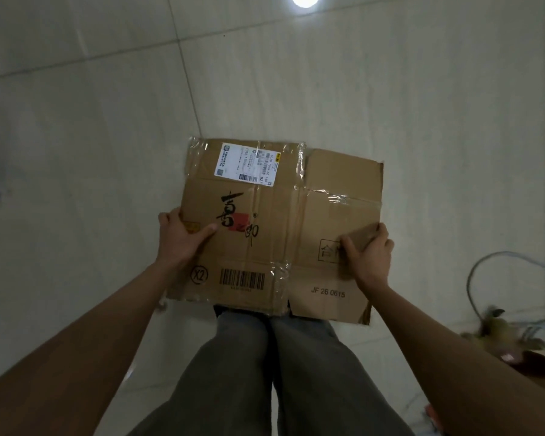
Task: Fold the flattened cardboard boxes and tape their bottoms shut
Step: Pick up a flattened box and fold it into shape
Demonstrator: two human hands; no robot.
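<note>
The flattened cardboard box [277, 228] hangs above the person's knees, still unopened. The left hand [183, 237] pinches its left edge; the right hand [367, 250] grasps the right edge, seemingly peeling one layer to open it.
</note>
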